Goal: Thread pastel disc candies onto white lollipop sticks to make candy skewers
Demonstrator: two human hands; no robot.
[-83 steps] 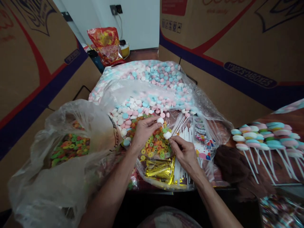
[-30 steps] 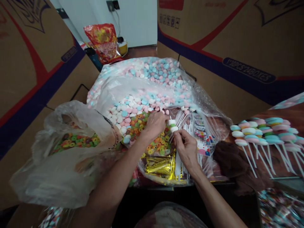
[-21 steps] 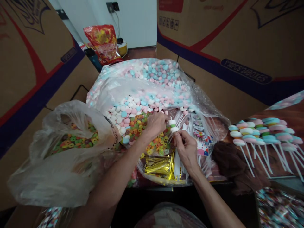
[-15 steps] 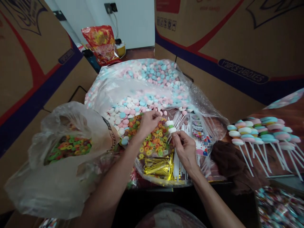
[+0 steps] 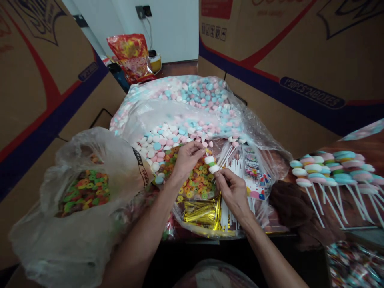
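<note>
My right hand pinches a candy skewer just under its lower sweet. Two white marshmallows with a green gummy ring between them are threaded on it, and it leans to the left. My left hand is closed in a pinch beside the skewer's top; whatever its fingertips hold is too small to make out. Under both hands lies a heap of orange, yellow and green gummy rings. Behind them spread pink, white and blue marshmallows on clear plastic. White sticks lie by my right hand.
Gold twist ties lie at the front. A plastic bag of gummy rings stands at left. Finished marshmallow skewers rest at right beside a brown cloth. Large cartons flank the table, and a red snack bag stands behind.
The skewer has tipped leftward, its top nearer my left fingertips. My left hand keeps its pinch, and the whole view has shifted slightly.
</note>
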